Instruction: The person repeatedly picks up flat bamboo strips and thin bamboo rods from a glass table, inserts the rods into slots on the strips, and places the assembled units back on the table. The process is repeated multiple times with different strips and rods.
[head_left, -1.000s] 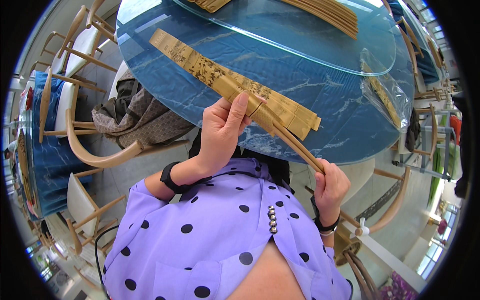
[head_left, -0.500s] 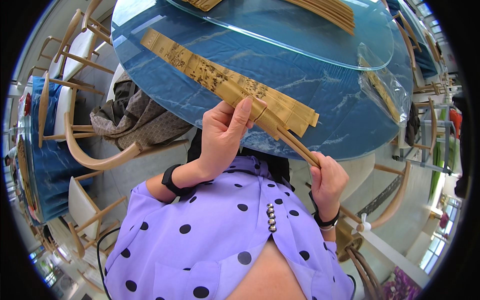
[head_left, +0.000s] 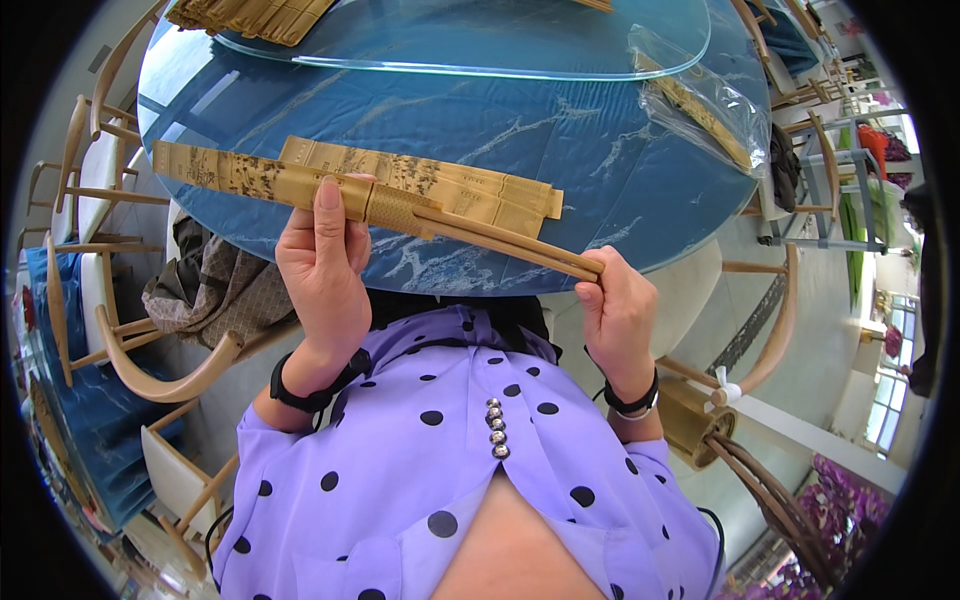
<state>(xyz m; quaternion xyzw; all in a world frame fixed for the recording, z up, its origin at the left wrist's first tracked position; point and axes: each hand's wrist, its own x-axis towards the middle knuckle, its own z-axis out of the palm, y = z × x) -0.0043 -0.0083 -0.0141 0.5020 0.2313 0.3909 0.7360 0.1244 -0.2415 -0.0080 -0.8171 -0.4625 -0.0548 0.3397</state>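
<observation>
A long, flat gold paper chopstick sleeve (head_left: pixel 225 172) with dark printed scenery is pinched between the thumb and fingers of my left hand (head_left: pixel 325 260). Its thumb presses near a gold band close to the sleeve's right end. From that end a pair of wooden chopsticks (head_left: pixel 520 245) sticks out to the right. My right hand (head_left: pixel 622 310) is closed on their outer ends; their other ends are hidden inside the sleeve. Just behind lies more gold printed packaging (head_left: pixel 490 198), flat on the blue tabletop (head_left: pixel 430 110) and partly covered by the held sleeve.
A glass turntable (head_left: pixel 480 72) covers the table's far part. On it, a gold bundle (head_left: pixel 250 15) lies at far left. A clear plastic bag (head_left: pixel 715 115) with a gold packet rests at right. A patterned bag (head_left: pixel 210 285) sits by a wooden chair (head_left: pixel 170 385) at left.
The view has shifted, and the sleeve and chopsticks now lie more level, further left in the picture. A longer stretch of chopsticks shows outside the sleeve. Both hands keep their grip.
</observation>
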